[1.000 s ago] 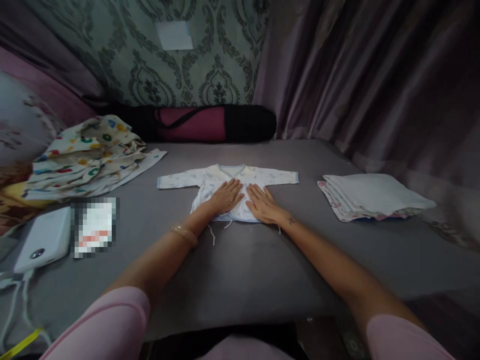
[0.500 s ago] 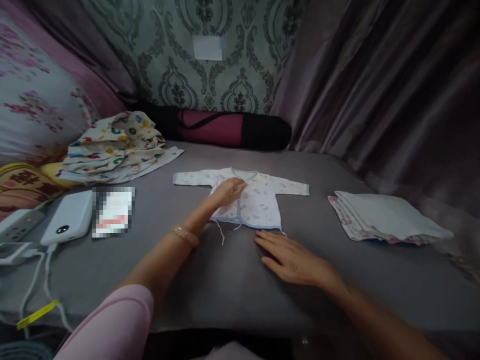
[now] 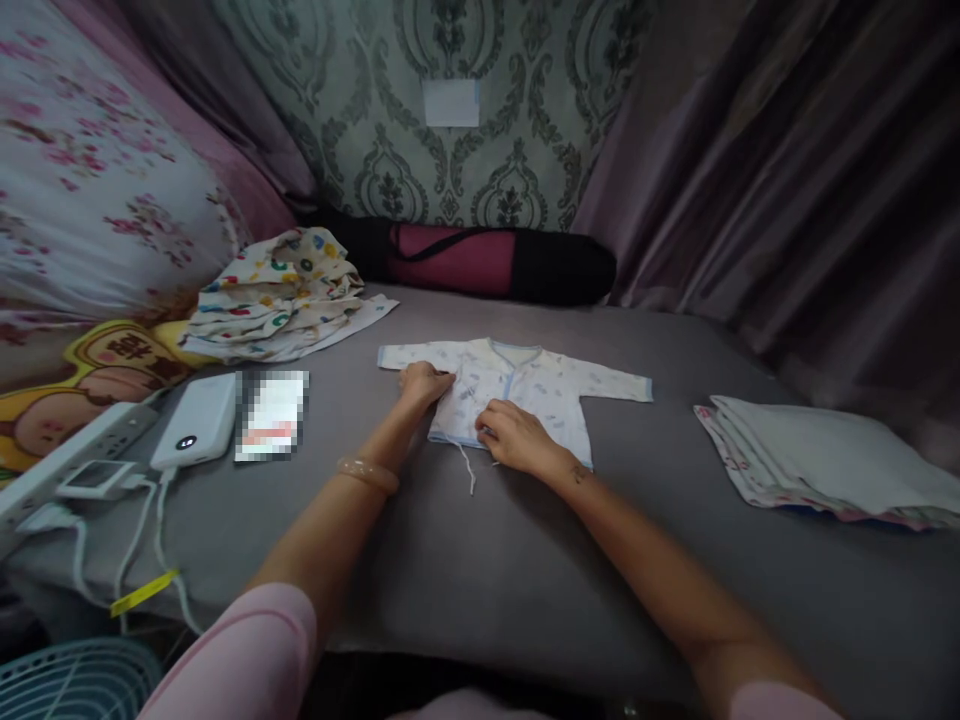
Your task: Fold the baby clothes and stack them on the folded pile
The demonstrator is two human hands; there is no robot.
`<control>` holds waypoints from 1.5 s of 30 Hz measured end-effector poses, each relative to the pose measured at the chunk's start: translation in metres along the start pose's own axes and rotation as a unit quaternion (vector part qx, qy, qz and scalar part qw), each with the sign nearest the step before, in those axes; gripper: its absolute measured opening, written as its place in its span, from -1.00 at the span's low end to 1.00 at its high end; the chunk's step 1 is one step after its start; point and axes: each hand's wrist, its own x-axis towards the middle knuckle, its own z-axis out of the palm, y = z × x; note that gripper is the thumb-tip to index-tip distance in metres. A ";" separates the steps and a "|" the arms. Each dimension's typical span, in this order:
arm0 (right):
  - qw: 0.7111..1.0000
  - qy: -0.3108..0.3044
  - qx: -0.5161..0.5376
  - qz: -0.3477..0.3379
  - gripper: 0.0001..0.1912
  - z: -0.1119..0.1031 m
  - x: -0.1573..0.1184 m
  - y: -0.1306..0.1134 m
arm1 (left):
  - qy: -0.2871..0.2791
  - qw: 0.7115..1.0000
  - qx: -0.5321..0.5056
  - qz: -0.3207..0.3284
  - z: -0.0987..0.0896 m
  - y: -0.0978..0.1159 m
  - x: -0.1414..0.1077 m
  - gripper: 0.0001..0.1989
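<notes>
Power bank near the bed's near-left corner. Left hand curled at shirt's left side, grip unclear. Shirt mid-bed, spread flat, not folded. Right hand half-curled on hem, can't tell if pinching. Cloths toward right edge, already stacked.

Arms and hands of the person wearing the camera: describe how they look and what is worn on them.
The left hand and right hand are ungloved. A pale, rounded bangle circles the left forearm; a small dark marking shows on the right forearm, near the hand. The left sleeve and right sleeve are light pink.
</notes>
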 end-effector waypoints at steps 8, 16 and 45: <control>0.997 -0.048 -0.036 -0.050 -0.83 -0.013 -0.012 -0.002 | 0.036 0.999 -0.007 -0.030 0.015 0.008 0.003 -0.62; 0.996 -0.073 -0.027 -0.037 -0.85 -0.011 -0.004 0.002 | 0.038 0.998 -0.035 -0.023 0.014 0.002 0.007 -0.69; 0.998 0.023 -0.043 0.047 -0.45 0.040 0.047 -0.009 | 0.063 0.986 0.010 0.155 0.016 -0.053 -0.067 -0.74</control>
